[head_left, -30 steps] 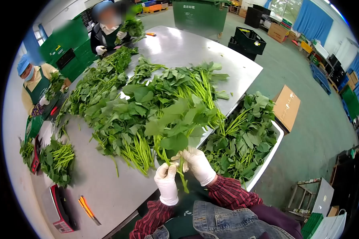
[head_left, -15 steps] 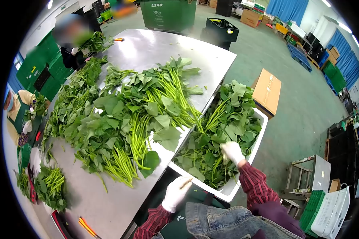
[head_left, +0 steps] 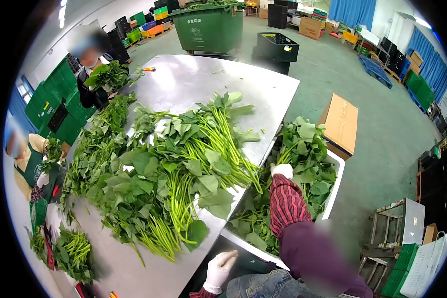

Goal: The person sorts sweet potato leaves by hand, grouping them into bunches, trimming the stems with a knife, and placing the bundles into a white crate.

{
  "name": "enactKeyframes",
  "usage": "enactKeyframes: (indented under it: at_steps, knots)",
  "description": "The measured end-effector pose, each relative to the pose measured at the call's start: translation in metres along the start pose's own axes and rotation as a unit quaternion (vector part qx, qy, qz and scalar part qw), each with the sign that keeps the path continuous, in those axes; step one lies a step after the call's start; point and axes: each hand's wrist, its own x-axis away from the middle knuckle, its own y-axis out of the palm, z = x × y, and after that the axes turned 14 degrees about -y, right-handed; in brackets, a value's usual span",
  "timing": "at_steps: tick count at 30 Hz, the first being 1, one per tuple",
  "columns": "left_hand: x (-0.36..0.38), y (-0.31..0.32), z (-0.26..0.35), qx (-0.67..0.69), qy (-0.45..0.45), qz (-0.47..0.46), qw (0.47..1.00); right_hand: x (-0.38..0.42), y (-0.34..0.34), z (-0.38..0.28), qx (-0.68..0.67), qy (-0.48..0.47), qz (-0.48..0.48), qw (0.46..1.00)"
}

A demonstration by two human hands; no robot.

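My right hand, in a white glove, is closed on the stems of leafy greens in a white box beside the table. My left hand, also gloved in white, hovers near the table's edge in front of my body. Its fingers are curled together, and nothing shows in them. On the metal table lies a big heap of the same greens, long green stems with broad leaves. Bunched stems point toward me. My right sleeve covers part of the box.
Across the table, one person holds a bunch of greens; another person works at the left. A cardboard carton stands behind the white box. Farther off are a green wheeled bin and black crates. A metal stand is at the right.
My right hand has moved away from me, deeper over the white box, and closed on stems there. My left hand has drawn lower, its fingers more curled. The view has tilted up slightly.
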Motion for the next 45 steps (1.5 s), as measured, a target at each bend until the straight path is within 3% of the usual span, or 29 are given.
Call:
enactKeyframes:
  at_steps: [3, 5, 7, 8, 9, 14, 15, 17, 19, 20, 21, 22, 23, 25, 26, 28, 29, 30, 31, 32, 33, 34, 35, 36, 37, 38, 42, 45]
  knots:
    - [-0.001, -0.004, -0.001, 0.004, -0.02, 0.002, 1.0, -0.013, 0.016, 0.016, -0.143, 0.031, 0.091, 0.985]
    - [0.002, -0.004, -0.001, -0.003, -0.025, 0.002, 1.0, -0.009, 0.012, 0.024, -0.183, -0.011, 0.149, 0.972]
    - [0.001, -0.002, -0.002, 0.023, -0.021, -0.003, 0.999, 0.002, -0.002, 0.042, -0.159, -0.119, 0.19, 0.961]
    - [0.002, -0.002, 0.0, 0.015, -0.01, 0.001, 1.0, 0.004, -0.01, 0.06, -0.147, -0.237, 0.193, 0.941]
    - [0.004, 0.0, 0.0, 0.017, -0.009, 0.003, 1.0, 0.026, -0.034, 0.056, -0.299, -0.154, 0.243, 0.91]
    - [0.004, 0.004, -0.005, 0.045, 0.002, 0.003, 0.999, 0.09, -0.144, 0.049, -0.562, -0.311, 0.209, 0.737]
    - [0.005, 0.005, -0.005, 0.05, 0.011, 0.0, 0.999, 0.104, -0.165, 0.039, -0.534, -0.36, 0.231, 0.729]
    - [0.01, 0.003, 0.005, 0.043, 0.026, 0.002, 0.999, 0.149, -0.21, 0.014, -0.566, -0.379, 0.14, 0.718]
    - [0.013, -0.001, 0.014, 0.07, 0.014, 0.014, 0.997, 0.188, -0.235, -0.018, -0.508, -0.408, 0.081, 0.754]
    - [0.013, -0.002, 0.008, 0.073, 0.016, 0.025, 0.997, 0.216, -0.252, -0.036, -0.514, -0.444, -0.003, 0.734]
    - [0.015, -0.007, 0.011, 0.095, -0.005, 0.034, 0.995, 0.224, -0.244, -0.052, -0.456, -0.439, -0.09, 0.769]
    - [0.015, -0.014, 0.012, 0.066, 0.024, 0.074, 0.995, 0.244, -0.25, -0.073, -0.427, -0.471, -0.184, 0.75]
    - [0.016, -0.023, 0.013, 0.036, 0.053, 0.114, 0.991, 0.255, -0.235, -0.092, -0.424, -0.522, -0.203, 0.712]
    - [0.017, -0.043, 0.023, 0.054, 0.093, 0.205, 0.973, 0.271, -0.181, -0.125, -0.359, -0.59, -0.15, 0.708]
    - [0.018, -0.059, 0.031, -0.004, 0.109, 0.255, 0.961, 0.27, -0.179, -0.123, -0.363, -0.584, -0.15, 0.71]
    - [0.017, -0.088, 0.038, -0.086, 0.143, 0.35, 0.922, 0.261, -0.177, -0.125, -0.303, -0.591, -0.004, 0.748]
    - [0.016, -0.099, 0.037, -0.107, 0.158, 0.395, 0.899, 0.231, -0.164, -0.115, -0.301, -0.683, 0.159, 0.646]
    - [0.012, -0.109, 0.026, -0.082, 0.154, 0.401, 0.899, 0.198, -0.159, -0.102, -0.141, -0.675, 0.301, 0.659]
    - [0.012, -0.119, 0.025, -0.136, 0.141, 0.417, 0.888, 0.156, -0.142, -0.085, -0.104, -0.593, 0.315, 0.734]
    - [0.01, -0.125, 0.023, -0.158, 0.14, 0.427, 0.879, 0.132, -0.151, -0.069, -0.152, -0.541, 0.293, 0.773]
    - [0.007, -0.128, 0.022, -0.181, 0.14, 0.436, 0.871, 0.085, -0.12, -0.049, -0.277, -0.478, 0.294, 0.78]
    - [0.003, -0.127, 0.02, -0.18, 0.14, 0.435, 0.871, 0.051, -0.101, -0.028, -0.209, -0.372, 0.235, 0.874]
    - [0.0, -0.127, 0.019, -0.184, 0.147, 0.43, 0.871, 0.022, -0.073, -0.009, -0.161, -0.309, 0.226, 0.91]
    - [-0.003, -0.127, 0.017, -0.187, 0.153, 0.43, 0.87, -0.008, -0.04, 0.015, -0.116, -0.325, 0.197, 0.918]
    - [-0.007, -0.122, 0.018, -0.164, 0.163, 0.43, 0.872, -0.017, -0.033, 0.024, -0.004, -0.327, 0.109, 0.939]
    - [-0.008, -0.117, 0.023, -0.189, 0.171, 0.437, 0.863, -0.019, -0.024, 0.031, 0.04, -0.314, 0.104, 0.943]
    - [-0.005, -0.104, 0.034, -0.225, 0.177, 0.46, 0.84, -0.009, -0.011, 0.027, -0.013, -0.186, 0.101, 0.977]
    - [0.001, -0.106, 0.027, -0.225, 0.171, 0.453, 0.846, -0.015, 0.003, 0.03, 0.079, -0.178, 0.094, 0.976]
